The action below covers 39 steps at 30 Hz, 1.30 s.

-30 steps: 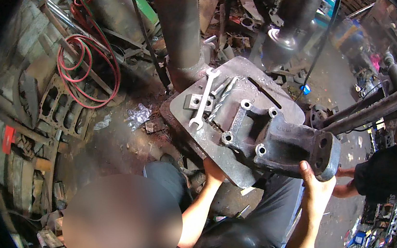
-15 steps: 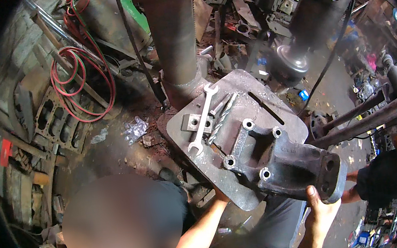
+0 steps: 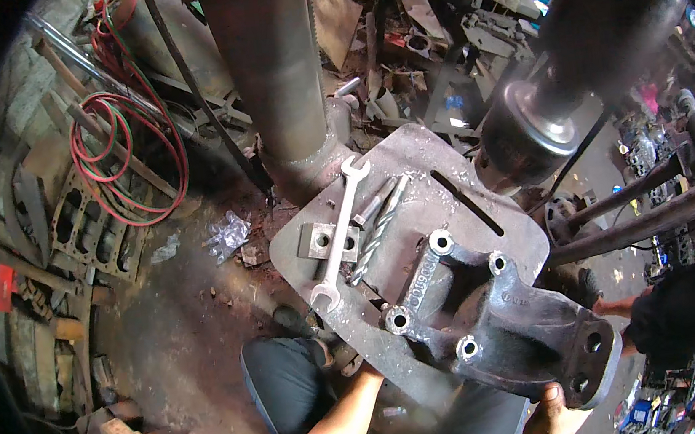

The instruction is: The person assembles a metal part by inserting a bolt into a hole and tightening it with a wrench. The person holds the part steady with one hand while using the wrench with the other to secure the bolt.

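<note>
A dark cast-metal bracket (image 3: 494, 324) with several round bolt holes lies at the near right of the drill press table (image 3: 526, 228), its flanged end jutting past the edge. My right hand (image 3: 556, 424) grips that end, thumb on top and fingers underneath. My left hand (image 3: 367, 382) reaches below the table's near edge, where its fingers are hidden. Left of the bracket, a double open-ended wrench (image 3: 340, 239) rests across a small drilled metal block (image 3: 314, 241). Beside them lie a twist drill bit (image 3: 381, 230) and a short bolt-like piece (image 3: 376, 202).
The press column (image 3: 273, 72) rises behind the table; its spindle head (image 3: 529, 130) hangs at the right. Coiled red and green hoses (image 3: 130, 159) hang at the left. Scrap metal (image 3: 431, 47) fills the back. Another person (image 3: 680, 317) is at the far right.
The whole view has shifted, so the press column sits further left and the bracket lower. My right hand keeps its hold on the bracket's end; my left stays under the table edge.
</note>
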Tool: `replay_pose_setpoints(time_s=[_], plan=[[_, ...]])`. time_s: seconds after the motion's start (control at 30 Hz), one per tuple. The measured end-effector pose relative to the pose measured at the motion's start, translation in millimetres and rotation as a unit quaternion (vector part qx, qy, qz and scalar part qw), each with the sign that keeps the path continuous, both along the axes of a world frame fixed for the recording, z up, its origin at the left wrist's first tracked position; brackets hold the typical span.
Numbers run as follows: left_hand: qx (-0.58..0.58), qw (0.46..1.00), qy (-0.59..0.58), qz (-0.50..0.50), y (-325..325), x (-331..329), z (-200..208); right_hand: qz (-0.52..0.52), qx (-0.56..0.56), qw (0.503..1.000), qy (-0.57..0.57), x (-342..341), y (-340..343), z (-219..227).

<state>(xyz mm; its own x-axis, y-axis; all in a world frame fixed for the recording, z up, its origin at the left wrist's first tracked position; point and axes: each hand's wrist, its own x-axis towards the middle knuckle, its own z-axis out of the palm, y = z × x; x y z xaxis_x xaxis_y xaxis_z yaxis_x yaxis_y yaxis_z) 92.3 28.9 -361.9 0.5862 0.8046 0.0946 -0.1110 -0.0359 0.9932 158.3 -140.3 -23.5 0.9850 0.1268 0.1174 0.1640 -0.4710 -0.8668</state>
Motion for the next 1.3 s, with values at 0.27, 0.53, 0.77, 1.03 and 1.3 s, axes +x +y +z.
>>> replay_pose_setpoints(time_s=[0.27, 0.53, 0.77, 1.03, 1.3], plan=[[-0.006, 1.000, -0.005, 0.009, 0.8, 0.1, -1.6, -0.019, -0.057, 0.998, 0.024, -4.7, -1.4, 10.8], [-0.008, 1.000, -0.004, 0.014, 4.1, -1.2, -1.1, -0.030, 0.062, 0.997, 0.035, -3.9, -3.4, -6.4], [-0.011, 1.000, -0.002, 0.022, 7.0, -3.5, -0.3, -0.021, -0.008, 0.999, 0.024, -6.3, -4.9, -2.1], [-0.020, 0.999, 0.004, 0.037, 9.3, -6.7, 0.2, -0.024, 0.016, 0.999, 0.013, -3.9, 0.7, -11.2], [-0.063, 0.990, -0.012, 0.124, 12.2, -20.3, 13.0, -0.024, 0.044, 0.999, 0.004, -0.2, 6.1, -14.5]])
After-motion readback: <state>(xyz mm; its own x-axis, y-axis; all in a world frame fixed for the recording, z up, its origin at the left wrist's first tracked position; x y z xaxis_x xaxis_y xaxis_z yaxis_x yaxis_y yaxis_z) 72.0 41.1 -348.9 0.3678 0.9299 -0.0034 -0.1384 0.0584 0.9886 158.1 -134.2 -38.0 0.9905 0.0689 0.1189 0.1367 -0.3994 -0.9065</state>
